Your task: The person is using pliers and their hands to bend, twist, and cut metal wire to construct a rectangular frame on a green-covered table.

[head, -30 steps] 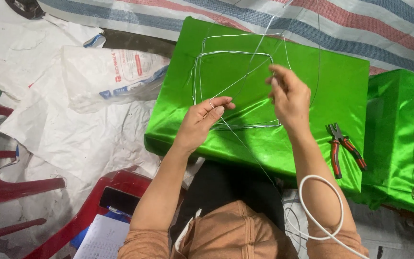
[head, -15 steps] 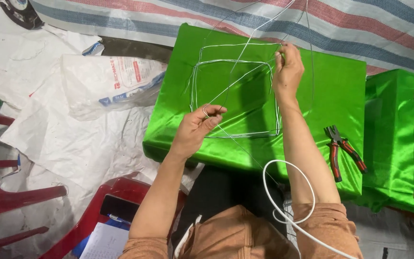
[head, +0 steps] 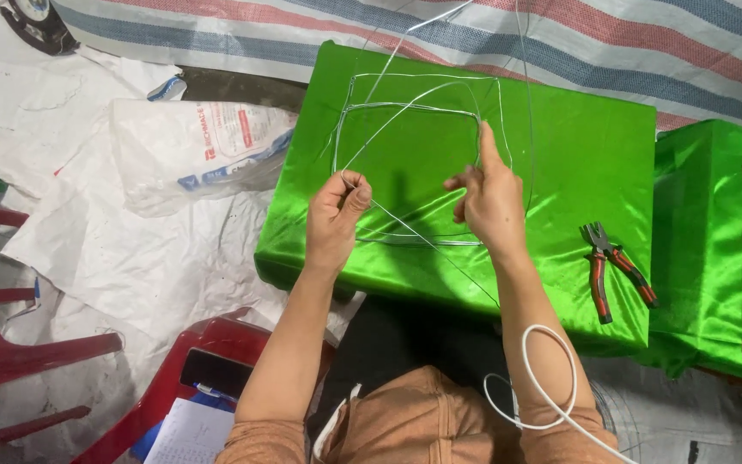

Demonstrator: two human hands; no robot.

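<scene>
While your left hand (head: 337, 215) pinches a strand of the wire frame (head: 414, 159) lying on the green satin block (head: 577, 163), your right hand (head: 487, 202) grips its right edge, forefinger up. Looks like mid-bend; next probably needs a steady twist, pliers (head: 616, 268) nearby.

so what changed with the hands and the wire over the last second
The right hand reached up to the far side of the wire frame, then came back down to its right edge, forefinger raised along the wire. The left hand stayed near the frame's left side and now pinches a loose strand there. The pliers and the green cloth lie as before.
</scene>
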